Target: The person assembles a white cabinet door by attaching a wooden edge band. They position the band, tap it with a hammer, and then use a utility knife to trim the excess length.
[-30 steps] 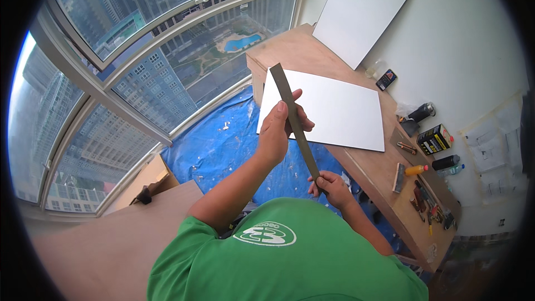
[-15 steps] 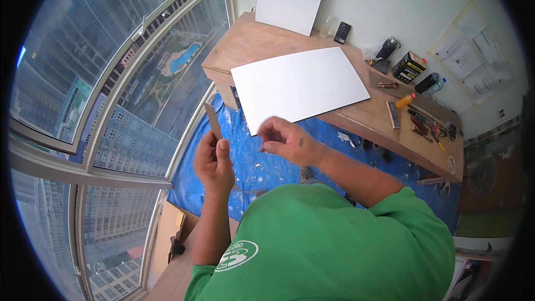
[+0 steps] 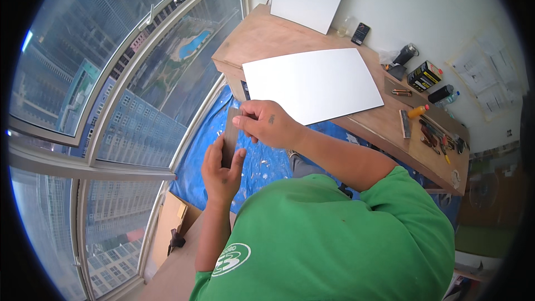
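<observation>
Grey-brown strip (image 3: 230,142): held up over the blue sheet (image 3: 259,170), on the near side of the white panel (image 3: 312,83).
Left hand (image 3: 219,176): cradling the strip's lower end, fingers one side, thumb the other.
Right hand (image 3: 268,124): narrow, thumb and fingers pinching the upper end.
Strip feel: probably light, fairly stiff – thin, so may flex or crack if levered. Material unclear.
Strip grip: long edges near both ends – no bending across the middle.
</observation>
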`<act>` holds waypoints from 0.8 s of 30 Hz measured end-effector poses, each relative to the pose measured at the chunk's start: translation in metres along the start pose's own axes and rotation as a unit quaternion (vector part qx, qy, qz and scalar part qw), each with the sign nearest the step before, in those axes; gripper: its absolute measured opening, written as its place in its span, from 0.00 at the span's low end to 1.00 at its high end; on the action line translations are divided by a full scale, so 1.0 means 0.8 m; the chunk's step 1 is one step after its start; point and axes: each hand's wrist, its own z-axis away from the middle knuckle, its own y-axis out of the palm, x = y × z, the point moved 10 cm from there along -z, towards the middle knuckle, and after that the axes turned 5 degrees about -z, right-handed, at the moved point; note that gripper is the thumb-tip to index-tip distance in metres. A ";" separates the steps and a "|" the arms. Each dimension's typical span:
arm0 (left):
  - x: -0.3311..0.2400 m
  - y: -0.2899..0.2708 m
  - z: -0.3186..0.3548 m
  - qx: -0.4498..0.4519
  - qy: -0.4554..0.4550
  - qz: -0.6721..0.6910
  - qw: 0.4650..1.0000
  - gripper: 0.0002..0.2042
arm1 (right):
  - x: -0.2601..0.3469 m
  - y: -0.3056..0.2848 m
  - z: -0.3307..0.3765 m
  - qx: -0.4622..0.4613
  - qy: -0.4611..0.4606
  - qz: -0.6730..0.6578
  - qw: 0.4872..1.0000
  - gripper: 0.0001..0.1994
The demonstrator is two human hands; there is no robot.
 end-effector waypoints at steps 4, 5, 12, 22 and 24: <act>0.057 0.027 -0.005 0.011 -0.111 -0.012 0.994 0.23 | -0.016 -0.061 -0.062 -0.050 0.001 -0.037 0.998 0.13; 0.071 0.035 -0.004 0.018 -0.130 -0.028 0.991 0.22 | -0.020 -0.083 -0.079 -0.059 -0.001 -0.056 0.997 0.12; 0.158 0.092 -0.015 -0.018 -0.239 -0.095 0.966 0.18 | -0.096 -0.224 -0.263 -0.047 0.038 0.025 0.998 0.12; 0.286 0.200 0.053 0.034 -0.537 0.059 0.841 0.20 | -0.285 -0.241 -0.483 0.084 0.161 -0.020 0.983 0.09; 0.306 0.220 0.062 0.023 -0.549 0.129 0.825 0.18 | -0.322 -0.227 -0.499 0.089 0.179 0.003 0.980 0.08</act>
